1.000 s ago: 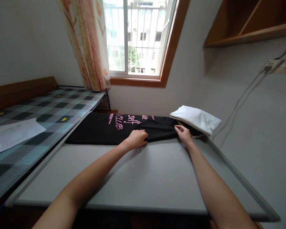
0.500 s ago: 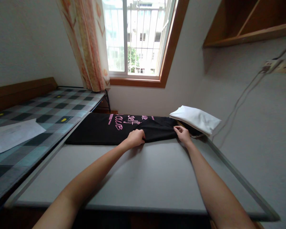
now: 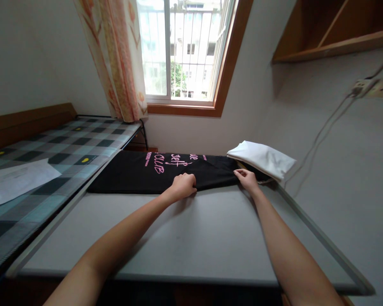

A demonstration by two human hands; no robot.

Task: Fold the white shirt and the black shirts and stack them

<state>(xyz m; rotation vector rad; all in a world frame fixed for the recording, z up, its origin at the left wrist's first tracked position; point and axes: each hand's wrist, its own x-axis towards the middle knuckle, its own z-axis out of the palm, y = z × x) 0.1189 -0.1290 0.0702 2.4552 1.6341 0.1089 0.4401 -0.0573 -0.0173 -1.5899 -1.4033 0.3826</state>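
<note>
- At the far left, sheets of paper [image 3: 22, 180] lie on the checked mattress [image 3: 83, 138], well apart from my hands.
- Next comes the black cloth [image 3: 124, 176], folded into a long strip across the far part of the grey table [image 3: 178, 238]. Its left end reaches well out to the left of both my hands, and its pink lettering [image 3: 175, 160] lies just beyond my left one.
- My left hand [image 3: 184, 185] is closed, back up, fingers curled down towards the thumb around the cloth's near edge; my fingertips are partly hidden.
- Between my hands, the near edge runs slightly upward to the right, with the black fabric lying just beyond it.
- My right hand [image 3: 246, 178] pinches the cloth near its right end, thumb and forefinger pressed together, the other fingers loosely bent.
- Just beyond that hand and to its right sits a folded white cloth [image 3: 262, 160].
</note>
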